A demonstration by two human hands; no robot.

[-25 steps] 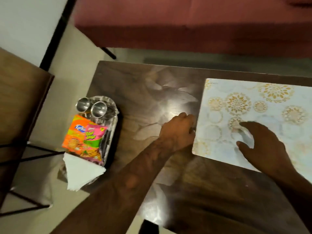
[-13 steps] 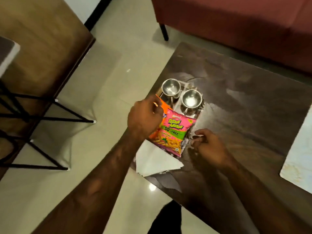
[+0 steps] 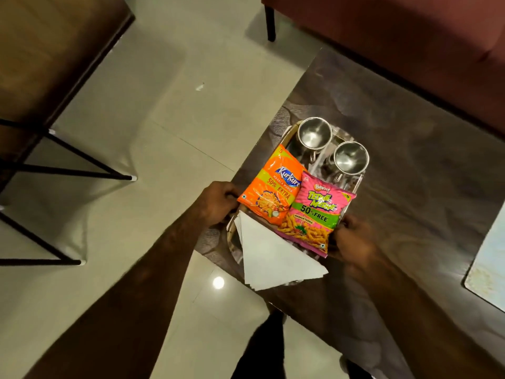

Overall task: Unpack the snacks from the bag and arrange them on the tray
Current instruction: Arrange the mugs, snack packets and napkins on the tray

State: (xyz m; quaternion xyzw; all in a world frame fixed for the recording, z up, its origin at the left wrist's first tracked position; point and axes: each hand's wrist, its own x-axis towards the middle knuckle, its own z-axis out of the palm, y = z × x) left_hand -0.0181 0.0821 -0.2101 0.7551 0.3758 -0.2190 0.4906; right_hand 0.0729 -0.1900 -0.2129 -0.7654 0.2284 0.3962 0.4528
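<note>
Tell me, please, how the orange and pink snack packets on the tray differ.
The orange packet reads 50% EXTRA; the pink packet reads 50% FREE. The pink packet overlaps the orange packet's edge. Both lie face up on the tray.

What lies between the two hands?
Head view: an orange foil snack packet, a pink foil snack packet and folded white paper napkins, on the steel tray.

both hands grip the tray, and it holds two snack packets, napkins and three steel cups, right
No: the head view shows two steel cups, not three. The rest holds: the left hand and right hand grip the tray, which holds the orange packet, the pink packet and napkins.
</note>
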